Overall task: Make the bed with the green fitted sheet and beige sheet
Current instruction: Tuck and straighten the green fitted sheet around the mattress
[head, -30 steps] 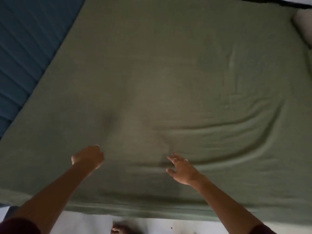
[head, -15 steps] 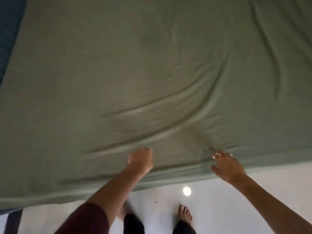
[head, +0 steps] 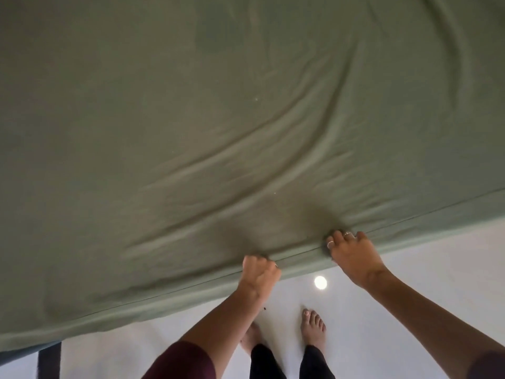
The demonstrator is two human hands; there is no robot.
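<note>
The green fitted sheet covers the mattress and fills most of the view, with curved wrinkles running toward its near edge. My left hand is a fist clenched on the sheet at that near edge. A short way to the right, my right hand, wearing rings, presses its curled fingers into the sheet's edge seam. The cloth bunches between and above both hands. No beige sheet is in view.
A white glossy floor lies below the bed edge, with a round light reflection. My bare feet stand close to the bed. A dark bed leg shows at lower left.
The view has shifted right along the bed and the blue mattress is out of sight. Both hands came back from the sheet's surface to its near edge and closed on it.
</note>
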